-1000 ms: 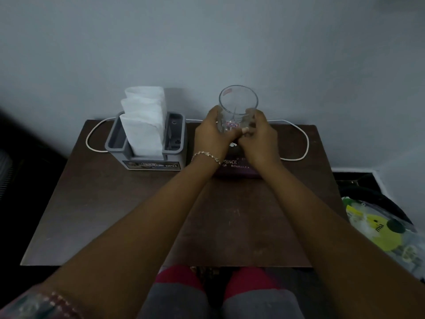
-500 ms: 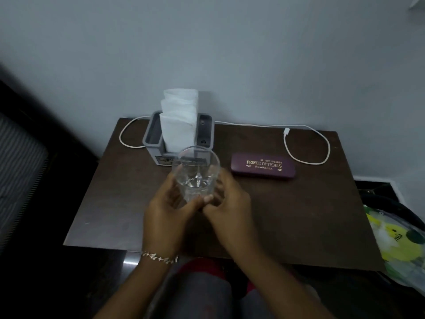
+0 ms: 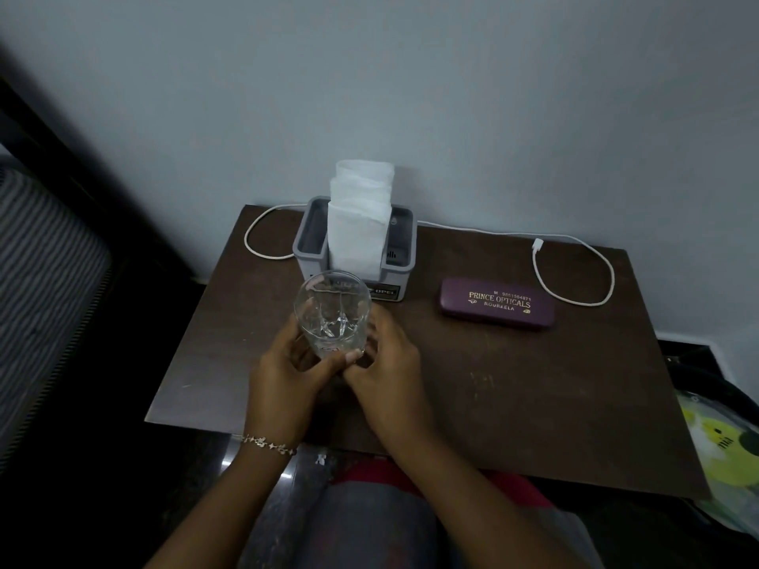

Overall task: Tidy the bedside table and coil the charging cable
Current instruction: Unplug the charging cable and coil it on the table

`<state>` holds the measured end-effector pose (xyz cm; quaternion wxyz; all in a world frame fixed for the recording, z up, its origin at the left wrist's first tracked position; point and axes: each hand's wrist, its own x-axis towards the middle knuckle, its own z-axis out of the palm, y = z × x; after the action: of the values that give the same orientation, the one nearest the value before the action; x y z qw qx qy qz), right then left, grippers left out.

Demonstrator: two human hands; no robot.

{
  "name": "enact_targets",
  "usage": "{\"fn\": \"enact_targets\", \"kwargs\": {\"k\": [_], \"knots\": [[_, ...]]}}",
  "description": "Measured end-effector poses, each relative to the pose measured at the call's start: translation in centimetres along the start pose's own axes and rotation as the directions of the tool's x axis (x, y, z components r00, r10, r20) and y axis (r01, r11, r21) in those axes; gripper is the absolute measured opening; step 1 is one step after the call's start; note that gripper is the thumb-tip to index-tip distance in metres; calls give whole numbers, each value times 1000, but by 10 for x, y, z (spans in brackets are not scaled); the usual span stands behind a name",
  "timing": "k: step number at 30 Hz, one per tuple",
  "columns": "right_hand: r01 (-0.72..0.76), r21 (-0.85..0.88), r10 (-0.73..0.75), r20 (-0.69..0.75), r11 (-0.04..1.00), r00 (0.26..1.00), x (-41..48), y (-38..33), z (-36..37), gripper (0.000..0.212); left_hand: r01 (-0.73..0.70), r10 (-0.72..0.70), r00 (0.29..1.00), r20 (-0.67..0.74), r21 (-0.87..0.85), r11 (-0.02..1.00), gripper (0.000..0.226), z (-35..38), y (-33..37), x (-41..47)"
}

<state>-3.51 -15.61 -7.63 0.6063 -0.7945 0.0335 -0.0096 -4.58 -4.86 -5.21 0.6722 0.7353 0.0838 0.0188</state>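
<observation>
Head view: my left hand [image 3: 287, 388] and right hand [image 3: 386, 371] curl round the glass [image 3: 332, 314] near its base, over the table's [image 3: 534, 384] left half. Judged rigid, slick, breakable. Cable [image 3: 493, 232] uncoiled along back edge: limp, grab by plug
</observation>
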Motion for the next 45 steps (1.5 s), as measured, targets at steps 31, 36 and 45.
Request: {"fn": "enact_targets", "kwargs": {"k": [31, 36, 45], "knots": [[-463, -316, 108, -721, 828, 685, 94, 79, -248, 37, -51, 82, 973, 217, -144, 988, 6, 123, 42, -13], [-463, -353, 128, -667, 813, 734, 108, 79, -259, 19, -97, 122, 973, 196, -131, 987, 6, 165, 49, 19], [-35, -144, -77, -697, 989, 713, 75, -10, -273, 7, -447, 372, 888, 269, 324, 834, 56, 232, 63, 86]]}}
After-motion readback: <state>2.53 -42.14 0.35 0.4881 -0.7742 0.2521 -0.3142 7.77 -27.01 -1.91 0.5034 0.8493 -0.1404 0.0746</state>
